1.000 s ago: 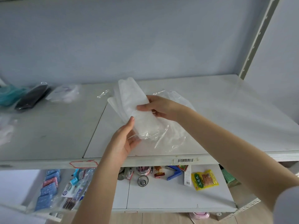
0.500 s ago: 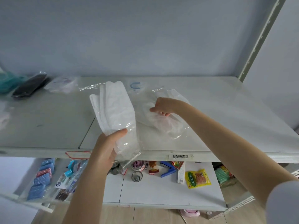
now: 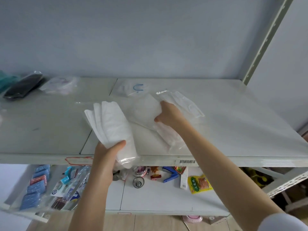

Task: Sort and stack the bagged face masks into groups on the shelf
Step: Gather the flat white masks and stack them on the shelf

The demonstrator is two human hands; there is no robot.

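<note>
The shelf (image 3: 233, 124) runs the full width of the view, and the sorting takes place at its front middle. The biggest item in play is the stack (image 3: 113, 125) of white bagged masks, fanned slightly and tilted up off the surface, with its near end hanging past the front edge. Just to its right is a loose mask (image 3: 145, 112) in a clear bag, lying on top of more bagged masks (image 3: 185, 104) that spread to the right.

The left hand (image 3: 106, 157) grips the near end of the stack, thumb across the top and fingers out of sight beneath. The right hand (image 3: 168, 114) is curled over the right edge of the loose mask. It looks like a pinch between thumb and fingers, though the clear plastic makes it hard to be sure.

Other groups already sit at the back of the shelf: a black pack (image 3: 23, 87) at far left, a clear bag (image 3: 61, 83) beside it, and a marked bag (image 3: 131, 88) behind the hands.

This appears to be the gathering step, collecting the white masks into one group. The next move probably calls for lifting the loose mask clear of the slippery bags beneath it, laying it square on the stack, then setting the stack down on the shelf as its own pile.
</note>
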